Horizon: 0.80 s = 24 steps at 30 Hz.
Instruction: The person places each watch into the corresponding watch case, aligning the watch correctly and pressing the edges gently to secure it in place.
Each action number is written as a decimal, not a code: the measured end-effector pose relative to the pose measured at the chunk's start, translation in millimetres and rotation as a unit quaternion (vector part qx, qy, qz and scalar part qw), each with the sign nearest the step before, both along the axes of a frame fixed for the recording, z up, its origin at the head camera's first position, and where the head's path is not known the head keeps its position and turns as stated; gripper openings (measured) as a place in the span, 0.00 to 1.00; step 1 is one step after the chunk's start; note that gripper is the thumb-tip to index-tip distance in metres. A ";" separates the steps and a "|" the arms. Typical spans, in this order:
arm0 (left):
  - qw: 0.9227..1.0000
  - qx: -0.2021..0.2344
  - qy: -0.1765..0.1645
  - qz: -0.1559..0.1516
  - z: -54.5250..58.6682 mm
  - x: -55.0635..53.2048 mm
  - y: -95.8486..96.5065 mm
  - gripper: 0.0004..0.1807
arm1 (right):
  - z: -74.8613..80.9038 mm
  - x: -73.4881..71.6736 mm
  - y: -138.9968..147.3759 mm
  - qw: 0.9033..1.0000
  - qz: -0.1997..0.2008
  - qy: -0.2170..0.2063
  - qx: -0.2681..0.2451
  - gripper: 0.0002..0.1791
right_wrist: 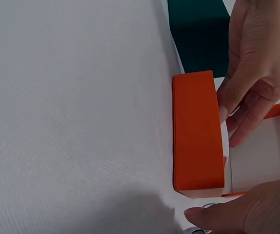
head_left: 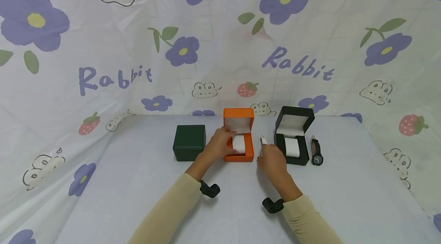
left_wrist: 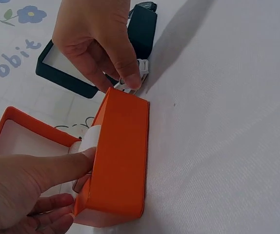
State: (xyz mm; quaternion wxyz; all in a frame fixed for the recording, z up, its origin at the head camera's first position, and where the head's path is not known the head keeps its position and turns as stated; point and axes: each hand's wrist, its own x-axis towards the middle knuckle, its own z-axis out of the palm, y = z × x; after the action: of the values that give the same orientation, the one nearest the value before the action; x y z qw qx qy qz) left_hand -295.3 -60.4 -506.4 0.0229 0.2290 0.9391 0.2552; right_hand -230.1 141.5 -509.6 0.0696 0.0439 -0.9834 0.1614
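Note:
In the head view an open orange watch box (head_left: 248, 158) stands in the middle, a white cushion (head_left: 239, 143) inside it. My left hand (head_left: 220, 144) reaches into this box and grips the cushion between thumb and fingers. Close to the box's right side, my right hand (head_left: 273, 161) pinches a white watch (head_left: 263, 140) low over the table. The left wrist view shows the thumb (left_wrist: 125, 68) of the right hand against this watch, whose far part is hidden by the fingers.
A closed dark green box (head_left: 189, 142) stands left of the orange one. At the right is an open black watch box (head_left: 302, 152) with a white cushion (head_left: 292, 147). A black watch (head_left: 317, 152) lies beyond it. A printed cloth (head_left: 213, 56) hangs behind the white table (head_left: 237, 205).

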 end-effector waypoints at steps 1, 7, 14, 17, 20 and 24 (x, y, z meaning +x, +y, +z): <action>1.000 -0.004 0.000 0.000 0.1 -0.5 0.4 0.39 | -0.4 0.0 -0.3 1.000 -0.001 0.003 0.003 0.14; 0.999 -0.035 0.017 -0.006 0.9 -2.0 3.4 0.37 | -4.5 -2.2 -2.3 1.000 -0.001 0.024 0.008 0.11; 0.996 -0.086 0.033 -0.014 4.3 -2.5 8.5 0.33 | -9.7 -5.9 -3.2 0.999 -0.003 0.043 -0.002 0.14; 0.994 -0.103 0.038 -0.013 6.1 -2.0 10.6 0.32 | -10.6 -7.0 -3.1 0.999 0.000 0.054 -0.004 0.16; 0.993 -0.114 0.037 -0.005 8.7 -0.9 13.1 0.32 | -11.1 -7.6 -3.6 0.998 -0.001 0.057 -0.004 0.18; 0.992 -0.122 0.028 0.011 12.9 1.5 17.0 0.32 | -12.2 -9.0 -4.2 0.998 -0.006 0.056 -0.004 0.18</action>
State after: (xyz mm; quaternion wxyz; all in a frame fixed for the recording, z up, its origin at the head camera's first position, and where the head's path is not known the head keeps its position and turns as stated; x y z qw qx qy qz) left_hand -293.8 -43.4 -493.5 0.0218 0.2207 0.9660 0.1329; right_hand -239.0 137.3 -521.8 0.1262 0.0464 -0.9776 0.1618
